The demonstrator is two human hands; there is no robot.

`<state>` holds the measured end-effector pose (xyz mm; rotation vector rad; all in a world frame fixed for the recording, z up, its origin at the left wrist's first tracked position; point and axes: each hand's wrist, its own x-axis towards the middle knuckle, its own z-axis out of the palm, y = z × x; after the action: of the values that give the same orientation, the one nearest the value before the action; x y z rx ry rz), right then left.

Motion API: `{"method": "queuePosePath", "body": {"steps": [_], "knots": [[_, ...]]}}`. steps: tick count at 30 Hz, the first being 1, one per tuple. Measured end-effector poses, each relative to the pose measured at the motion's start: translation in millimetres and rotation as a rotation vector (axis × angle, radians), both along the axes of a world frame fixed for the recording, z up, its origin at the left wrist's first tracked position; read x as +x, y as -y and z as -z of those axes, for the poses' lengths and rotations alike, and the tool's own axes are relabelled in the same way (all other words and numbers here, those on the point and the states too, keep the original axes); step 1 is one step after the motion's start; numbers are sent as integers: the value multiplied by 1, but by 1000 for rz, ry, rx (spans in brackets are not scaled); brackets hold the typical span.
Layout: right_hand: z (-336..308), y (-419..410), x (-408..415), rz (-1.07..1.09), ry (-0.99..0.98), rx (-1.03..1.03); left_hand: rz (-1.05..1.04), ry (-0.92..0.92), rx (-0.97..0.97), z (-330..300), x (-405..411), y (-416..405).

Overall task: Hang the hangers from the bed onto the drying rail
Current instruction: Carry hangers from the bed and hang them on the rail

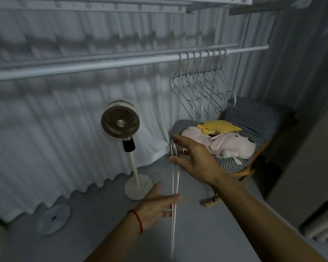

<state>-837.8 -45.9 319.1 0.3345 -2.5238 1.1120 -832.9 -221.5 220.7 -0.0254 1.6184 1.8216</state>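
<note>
A thin bundle of white hangers (173,186) hangs edge-on in the air in front of me, hooks at the top. My left hand (155,203), with a red string at the wrist, holds the bundle's lower part between its fingertips. My right hand (191,159) is spread around the hooks, thumb below and forefinger above, the thumb tip touching the wire. The white drying rail (102,66) runs across the upper view. Several white hangers (201,87) hang on the rail's right part.
A white standing fan (120,120) stands left of the hangers before the white curtain (45,129). A chair with a checked cushion (254,118) holds pink and yellow plush toys (231,142) under the hung hangers. A round disc (53,218) lies low left.
</note>
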Motion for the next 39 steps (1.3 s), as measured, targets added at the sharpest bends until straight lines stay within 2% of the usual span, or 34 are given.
{"method": "queuePosePath", "body": {"steps": [4, 12, 15, 17, 19, 22, 25, 27, 29, 32, 35, 37, 39], "knots": [[-7, -12, -24, -85, 30, -41, -66, 9, 32, -8, -14, -7], [-11, -27, -49, -106, -13, -44, -79, -9, 15, -12, -33, -22], [-8, -33, -48, -72, 26, -140, -144, -9, -16, -17, -43, -26], [4, -39, -47, 0, 108, -220, -188, 12, -54, -26, -52, -29], [15, -43, -47, 15, 279, -266, -239, 37, -46, -41, -61, -34], [21, -42, -46, -71, 549, -316, -289, 33, -48, -65, -78, -40], [23, -39, -47, -158, 684, -368, -329, -54, -56, -79, -98, -48], [24, -38, -51, -221, 688, -363, -310, -97, -80, -88, -108, -53], [19, -36, -58, -251, 663, -455, -268, -125, -93, -95, -121, -57], [2, -31, -71, -185, 626, -580, -221, -214, -148, -109, -143, -62], [-23, -33, -92, -115, 572, -574, -209, -223, -146, -133, -173, -59], [-42, -38, -104, -74, 530, -531, -279, -257, -174, -153, -193, -51], [-65, -43, -112, -17, 498, -547, -355, -436, -254, -172, -210, -39]]}}
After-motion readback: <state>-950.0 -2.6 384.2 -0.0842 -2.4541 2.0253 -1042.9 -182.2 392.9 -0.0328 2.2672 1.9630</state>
